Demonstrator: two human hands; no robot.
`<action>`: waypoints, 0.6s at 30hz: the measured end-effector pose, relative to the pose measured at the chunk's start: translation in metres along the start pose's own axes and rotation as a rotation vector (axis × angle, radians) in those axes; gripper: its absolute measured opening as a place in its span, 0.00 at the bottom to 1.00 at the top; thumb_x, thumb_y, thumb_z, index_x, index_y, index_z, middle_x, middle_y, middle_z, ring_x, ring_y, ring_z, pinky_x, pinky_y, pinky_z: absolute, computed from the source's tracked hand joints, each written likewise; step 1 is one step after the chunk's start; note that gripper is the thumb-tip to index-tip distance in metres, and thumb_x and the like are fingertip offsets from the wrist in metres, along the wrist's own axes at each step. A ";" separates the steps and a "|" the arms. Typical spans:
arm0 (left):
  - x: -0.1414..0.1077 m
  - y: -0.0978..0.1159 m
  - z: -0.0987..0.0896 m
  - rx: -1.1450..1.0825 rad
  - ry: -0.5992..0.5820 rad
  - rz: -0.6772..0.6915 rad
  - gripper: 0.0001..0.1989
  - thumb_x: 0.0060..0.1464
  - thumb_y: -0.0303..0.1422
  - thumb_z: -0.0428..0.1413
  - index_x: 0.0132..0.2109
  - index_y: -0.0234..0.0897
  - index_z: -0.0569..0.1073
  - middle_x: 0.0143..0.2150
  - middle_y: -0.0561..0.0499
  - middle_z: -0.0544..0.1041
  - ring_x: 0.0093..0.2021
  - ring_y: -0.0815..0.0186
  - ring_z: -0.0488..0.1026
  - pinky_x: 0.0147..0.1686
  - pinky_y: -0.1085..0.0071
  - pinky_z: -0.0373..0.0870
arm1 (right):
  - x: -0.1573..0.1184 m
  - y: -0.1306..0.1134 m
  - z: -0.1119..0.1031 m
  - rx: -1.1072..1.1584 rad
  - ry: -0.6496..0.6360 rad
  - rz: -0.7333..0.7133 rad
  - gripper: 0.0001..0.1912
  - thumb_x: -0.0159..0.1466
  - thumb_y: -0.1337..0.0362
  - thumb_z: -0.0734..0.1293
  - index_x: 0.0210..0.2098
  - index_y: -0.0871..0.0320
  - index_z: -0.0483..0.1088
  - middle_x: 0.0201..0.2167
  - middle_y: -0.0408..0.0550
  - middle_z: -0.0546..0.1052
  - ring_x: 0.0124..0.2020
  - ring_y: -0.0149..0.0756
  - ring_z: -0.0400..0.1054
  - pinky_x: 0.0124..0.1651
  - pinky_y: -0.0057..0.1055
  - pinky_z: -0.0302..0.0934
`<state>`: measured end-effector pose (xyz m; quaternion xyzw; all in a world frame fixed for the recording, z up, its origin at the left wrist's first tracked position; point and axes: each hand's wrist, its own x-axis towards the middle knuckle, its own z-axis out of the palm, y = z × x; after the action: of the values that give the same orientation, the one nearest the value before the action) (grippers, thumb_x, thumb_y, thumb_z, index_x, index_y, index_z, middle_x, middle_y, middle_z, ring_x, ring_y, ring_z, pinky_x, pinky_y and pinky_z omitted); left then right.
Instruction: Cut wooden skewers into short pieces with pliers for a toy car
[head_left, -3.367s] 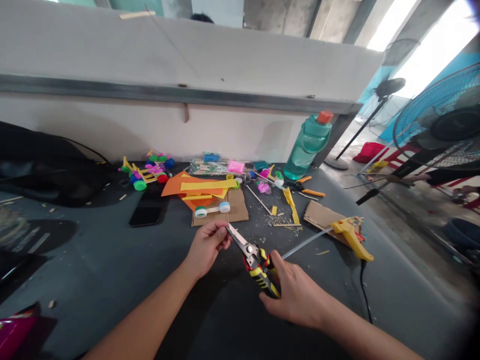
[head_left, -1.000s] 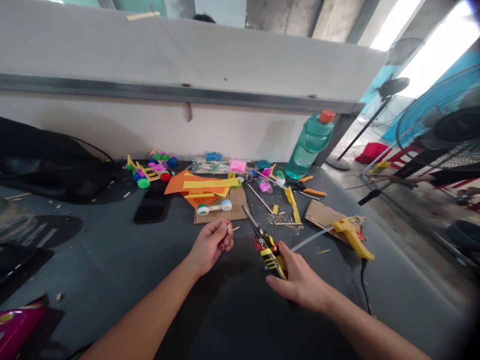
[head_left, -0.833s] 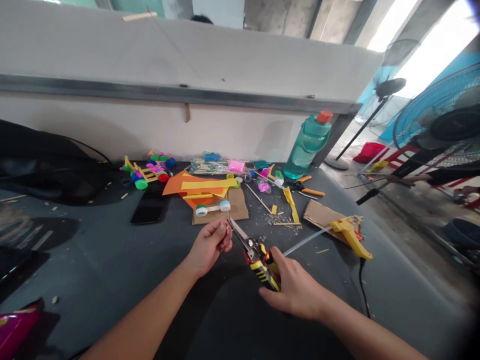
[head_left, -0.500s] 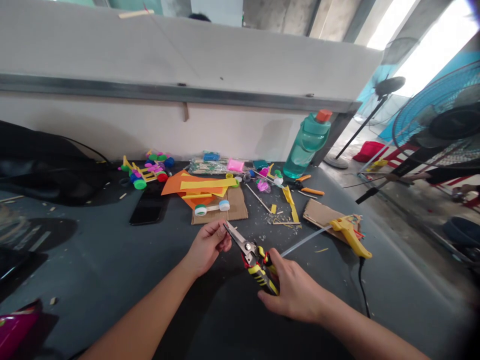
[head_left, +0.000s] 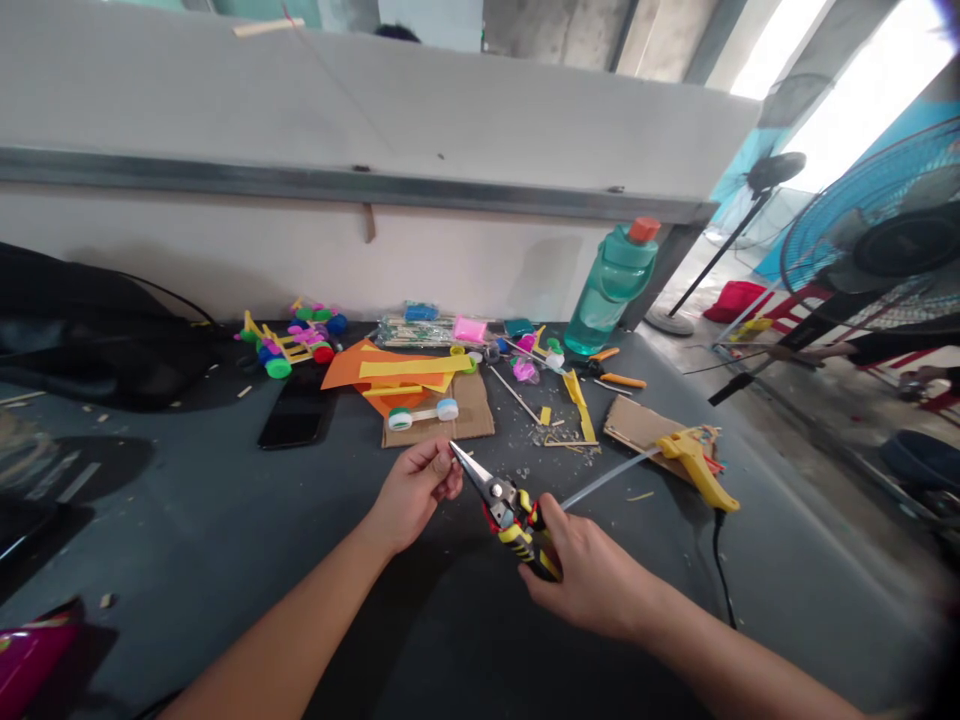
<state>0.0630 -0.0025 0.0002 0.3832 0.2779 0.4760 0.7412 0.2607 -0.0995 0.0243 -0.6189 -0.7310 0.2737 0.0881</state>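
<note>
My right hand (head_left: 581, 560) is wrapped round the yellow-and-black handles of a pair of snips (head_left: 499, 492). Their blades point up and left and look closed together, with the tips at my left fingers. My left hand (head_left: 420, 490) is pinched; whatever lies between thumb and fingers is too small or hidden to name. Just beyond the left hand, a stick with bottle caps (head_left: 424, 414) on its ends lies on a cardboard piece (head_left: 474, 425). Orange and yellow paper strips (head_left: 405, 370) rest behind it.
At right, a yellow glue gun (head_left: 697, 468) lies on cardboard, its cord trailing forward. A green water bottle (head_left: 611, 290) stands by the partition. A phone (head_left: 294, 412), colourful cap models (head_left: 292, 340), orange-handled pliers (head_left: 622, 380) and scraps lie about. A fan (head_left: 885, 240) stands beyond the table.
The snips' blades have closed together at the left fingertips. My left hand holds nearly the same place, and the view has shifted slightly.
</note>
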 end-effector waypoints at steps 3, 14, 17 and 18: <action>0.000 -0.001 0.002 -0.013 -0.015 -0.008 0.14 0.49 0.38 0.62 0.27 0.33 0.68 0.18 0.57 0.64 0.19 0.75 0.60 0.21 0.76 0.56 | 0.003 0.000 -0.002 0.084 -0.015 0.013 0.15 0.55 0.58 0.65 0.36 0.55 0.54 0.23 0.39 0.66 0.24 0.31 0.61 0.26 0.26 0.46; 0.000 -0.003 0.003 -0.033 -0.027 -0.017 0.13 0.51 0.37 0.61 0.27 0.33 0.68 0.19 0.57 0.63 0.19 0.75 0.59 0.20 0.76 0.57 | 0.005 0.003 -0.006 0.181 -0.052 -0.015 0.18 0.54 0.58 0.67 0.34 0.54 0.52 0.22 0.35 0.63 0.22 0.28 0.55 0.25 0.25 0.45; 0.000 -0.002 0.003 -0.033 -0.044 -0.017 0.15 0.50 0.38 0.61 0.26 0.33 0.68 0.17 0.58 0.61 0.18 0.76 0.57 0.20 0.77 0.56 | 0.004 0.001 -0.006 0.150 -0.049 -0.019 0.18 0.53 0.58 0.67 0.35 0.54 0.52 0.22 0.35 0.64 0.23 0.29 0.56 0.26 0.26 0.45; 0.000 -0.002 0.002 -0.035 -0.045 -0.014 0.15 0.50 0.38 0.62 0.26 0.32 0.68 0.17 0.58 0.60 0.18 0.76 0.56 0.20 0.77 0.56 | 0.003 0.001 -0.006 0.142 -0.052 -0.019 0.18 0.53 0.57 0.67 0.35 0.54 0.52 0.23 0.36 0.64 0.23 0.29 0.56 0.27 0.26 0.46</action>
<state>0.0661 -0.0038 -0.0004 0.3787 0.2553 0.4671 0.7571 0.2634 -0.0945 0.0285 -0.5968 -0.7177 0.3397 0.1154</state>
